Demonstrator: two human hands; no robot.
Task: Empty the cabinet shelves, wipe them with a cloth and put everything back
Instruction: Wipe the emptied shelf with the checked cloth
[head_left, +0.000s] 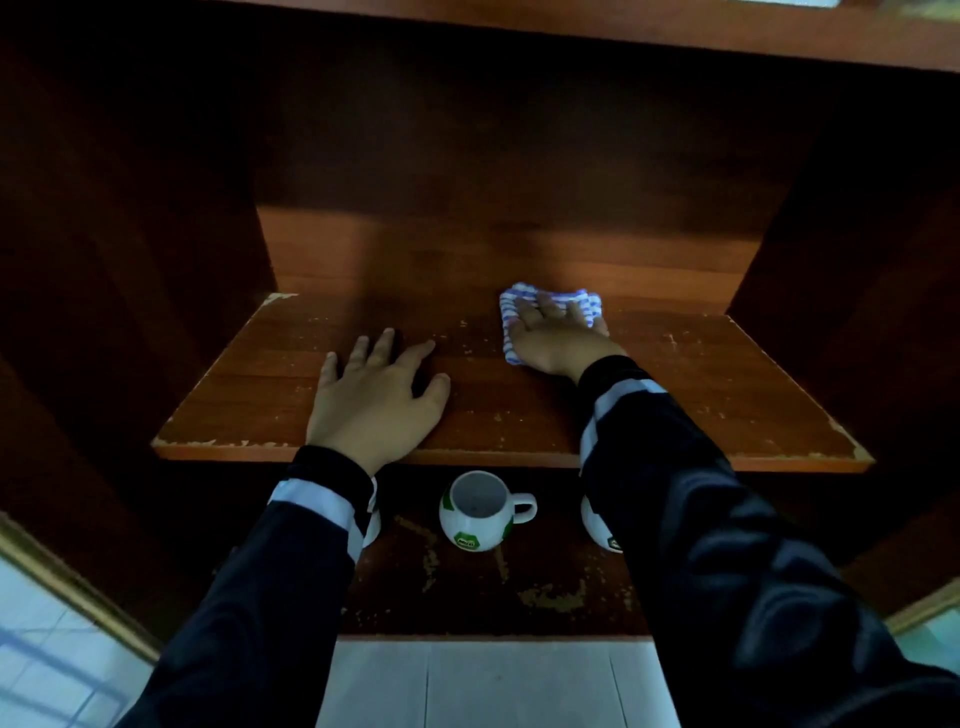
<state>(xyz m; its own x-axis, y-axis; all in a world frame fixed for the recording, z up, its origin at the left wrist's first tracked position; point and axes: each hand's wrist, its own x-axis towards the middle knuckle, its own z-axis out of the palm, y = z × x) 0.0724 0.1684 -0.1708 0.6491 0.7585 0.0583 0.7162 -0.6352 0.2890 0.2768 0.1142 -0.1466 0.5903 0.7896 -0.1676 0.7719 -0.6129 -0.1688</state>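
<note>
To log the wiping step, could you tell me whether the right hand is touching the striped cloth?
Touching. The head view shows the right hand lying flat on the striped cloth, pressing it onto the upper shelf.

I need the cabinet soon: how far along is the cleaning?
Done: the upper shelf shows no items. In hand: the right hand presses the striped cloth flat on it, the left hand resting beside. Left: the lower shelf still carries mugs, so it needs emptying, wiping, then everything goes back.
</note>
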